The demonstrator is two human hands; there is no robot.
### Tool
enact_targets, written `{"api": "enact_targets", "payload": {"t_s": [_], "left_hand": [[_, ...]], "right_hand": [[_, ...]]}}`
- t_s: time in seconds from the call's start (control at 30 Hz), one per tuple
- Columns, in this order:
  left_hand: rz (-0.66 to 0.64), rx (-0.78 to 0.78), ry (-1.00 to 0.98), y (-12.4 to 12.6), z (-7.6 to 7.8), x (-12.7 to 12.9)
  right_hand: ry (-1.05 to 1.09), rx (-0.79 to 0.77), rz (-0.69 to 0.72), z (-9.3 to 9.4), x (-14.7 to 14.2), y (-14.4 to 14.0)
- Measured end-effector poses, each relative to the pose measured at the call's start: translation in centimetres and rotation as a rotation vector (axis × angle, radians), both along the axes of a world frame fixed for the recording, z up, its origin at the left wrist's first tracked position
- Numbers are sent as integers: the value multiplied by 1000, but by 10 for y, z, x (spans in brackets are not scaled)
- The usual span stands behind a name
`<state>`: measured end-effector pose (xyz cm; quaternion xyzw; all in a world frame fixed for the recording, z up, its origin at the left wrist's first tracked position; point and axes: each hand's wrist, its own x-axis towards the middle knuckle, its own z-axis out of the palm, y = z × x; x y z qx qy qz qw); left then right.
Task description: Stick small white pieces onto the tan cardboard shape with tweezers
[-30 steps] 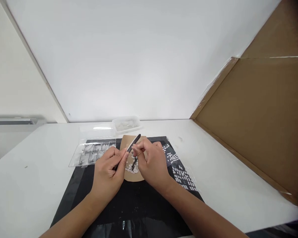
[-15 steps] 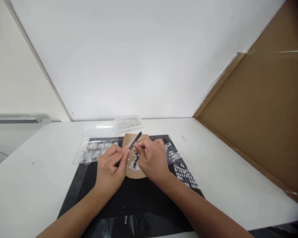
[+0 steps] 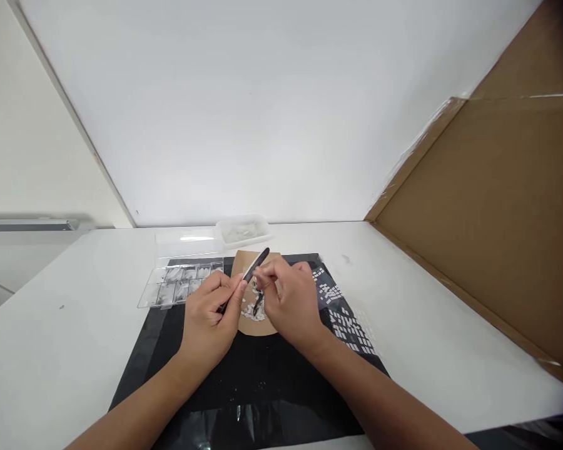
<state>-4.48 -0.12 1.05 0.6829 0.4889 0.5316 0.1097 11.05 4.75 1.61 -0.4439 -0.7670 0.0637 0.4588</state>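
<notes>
My left hand [image 3: 213, 310] is closed around a dark, slim nail file [image 3: 257, 264], which slants up to the right with a pale strip along one side. Beside the file my right hand [image 3: 291, 300] is pinched, its fingertips touching or almost touching the file's edge. Whatever those fingertips hold is too small to make out. Below both hands lies a brown paper sheet [image 3: 258, 329] with small white pieces [image 3: 249, 312] heaped on it. A dark, shiny object [image 3: 258, 304] among the pieces is partly hidden by my right hand.
A clear compartment box [image 3: 166, 291] with its lid open holds nail tips at the left. Behind it stands a translucent tub [image 3: 244, 230]. Sheets of small white tabs [image 3: 351, 328] lie at right on the black mat [image 3: 248, 387]. Cardboard [image 3: 497, 219] rises at the right.
Both hands keep nearly the same pose. The file's tip and my right fingertips have shifted very slightly; the whole view has moved a little.
</notes>
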Motion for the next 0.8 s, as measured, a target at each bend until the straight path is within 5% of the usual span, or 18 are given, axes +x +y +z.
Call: {"api": "enact_targets", "payload": {"t_s": [0.8], "left_hand": [[1, 15, 22, 1, -1, 0]], "right_hand": [[-14, -13, 5, 0, -1, 2]]}}
